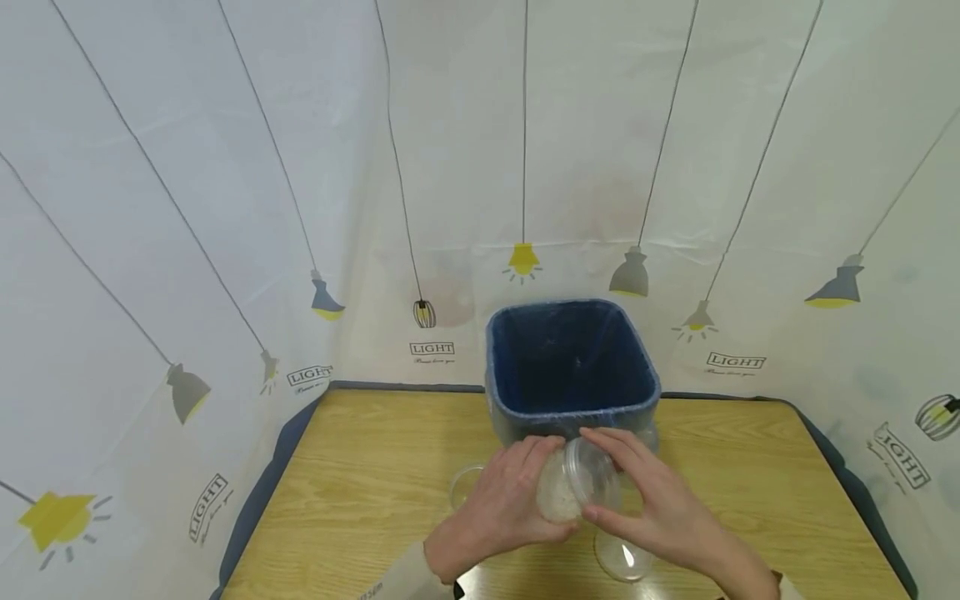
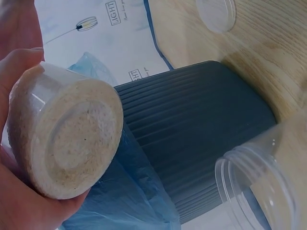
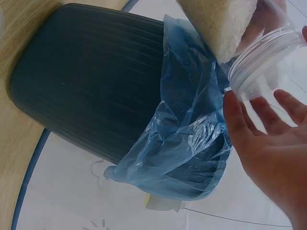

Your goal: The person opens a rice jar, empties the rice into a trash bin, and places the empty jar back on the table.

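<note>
My left hand (image 1: 506,504) grips a clear plastic jar (image 2: 72,132) packed with a pale, grainy filling. The jar is tilted, with its base facing the left wrist camera. My right hand (image 1: 663,504) curls its thumb and fingers around a clear, cup-like piece (image 3: 271,67) with a ridged rim, set against the jar's mouth; I cannot tell whether this is a lid or a second jar. Both hands are just in front of a dark blue ribbed bin (image 3: 86,81). A thin blue plastic bag (image 3: 168,143) lines it and hangs over its rim.
A clear, unfilled jar (image 2: 254,187) with a threaded rim stands on the wooden table (image 1: 375,450), close below the right hand. To the left lies a clear round lid (image 2: 218,14), partly hidden by my left hand in the head view. White sheeting (image 1: 450,167) with printed lamps surrounds the table.
</note>
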`<state>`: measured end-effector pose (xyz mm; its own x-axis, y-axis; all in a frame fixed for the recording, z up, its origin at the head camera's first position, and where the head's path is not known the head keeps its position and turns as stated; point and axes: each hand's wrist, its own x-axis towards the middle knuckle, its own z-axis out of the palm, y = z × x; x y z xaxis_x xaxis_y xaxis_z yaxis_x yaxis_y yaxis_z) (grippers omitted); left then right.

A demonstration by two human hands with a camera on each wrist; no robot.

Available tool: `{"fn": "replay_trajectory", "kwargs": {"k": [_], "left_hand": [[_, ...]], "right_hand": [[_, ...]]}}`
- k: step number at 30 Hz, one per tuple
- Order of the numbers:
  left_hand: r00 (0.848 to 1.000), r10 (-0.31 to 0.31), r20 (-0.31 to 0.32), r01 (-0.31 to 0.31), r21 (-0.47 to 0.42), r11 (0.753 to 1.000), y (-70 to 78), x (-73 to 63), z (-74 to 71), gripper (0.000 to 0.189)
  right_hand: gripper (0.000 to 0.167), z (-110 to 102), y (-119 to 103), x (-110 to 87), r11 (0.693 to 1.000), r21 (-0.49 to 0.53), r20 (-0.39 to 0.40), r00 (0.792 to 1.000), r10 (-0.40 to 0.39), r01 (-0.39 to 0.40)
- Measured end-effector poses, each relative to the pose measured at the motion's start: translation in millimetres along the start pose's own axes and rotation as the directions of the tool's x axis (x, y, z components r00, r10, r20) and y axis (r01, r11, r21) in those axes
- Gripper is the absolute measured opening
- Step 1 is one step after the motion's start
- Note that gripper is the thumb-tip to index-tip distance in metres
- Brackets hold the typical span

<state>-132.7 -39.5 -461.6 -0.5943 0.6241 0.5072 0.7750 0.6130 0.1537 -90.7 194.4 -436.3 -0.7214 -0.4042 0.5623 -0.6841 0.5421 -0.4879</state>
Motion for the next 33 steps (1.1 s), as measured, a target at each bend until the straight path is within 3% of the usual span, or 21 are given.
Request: {"fn": "replay_trajectory", "kwargs": {"k": [9,15,20,23,25,28,33], "left_hand": [[1.000,0.023,0.002,-0.023,-0.014,1.000,-6.6,-0.6,1.6,0.102],[1.000,0.010,0.008,-0.010,-0.013,1.000,-6.9,-2.2,1.3,0.102],[1.000,-0.017,-0.017,0.016,-0.044,0.999,-5.1,-3.6,-0.2,0.101],[0.998,-0.028,-0.060,0.025,-0.046,0.999,-3.5,-4.1,-0.4,0.101],[0.996,-0.029,-0.090,0.027,-0.026,0.999,-2.1,-4.2,-0.4,0.101],[0.994,-0.010,-0.112,0.015,0.038,0.999,-0.4,-3.9,0.5,0.102],[0.994,0.022,-0.107,-0.010,0.112,0.994,1.3,-3.3,1.7,0.104]], "right_hand": [[0.088,-4,9,-1.7,0.994,0.072,0.062,0.995,-0.083,0.079],[0.088,-5,9,-1.4,0.993,0.095,0.101,0.992,-0.073,0.064],[0.088,-3,-3,-0.1,0.999,0.036,-0.006,1.000,0.030,-0.030],[0.073,-1,-13,1.1,0.984,-0.057,-0.077,0.983,0.164,-0.168],[0.064,0,-19,2.5,0.955,-0.117,-0.063,0.962,0.266,-0.272],[0.063,2,-25,4.7,0.908,-0.184,0.003,0.924,0.383,-0.376],[0.067,3,-25,7.2,0.894,-0.132,0.049,0.898,0.438,-0.429]]}}
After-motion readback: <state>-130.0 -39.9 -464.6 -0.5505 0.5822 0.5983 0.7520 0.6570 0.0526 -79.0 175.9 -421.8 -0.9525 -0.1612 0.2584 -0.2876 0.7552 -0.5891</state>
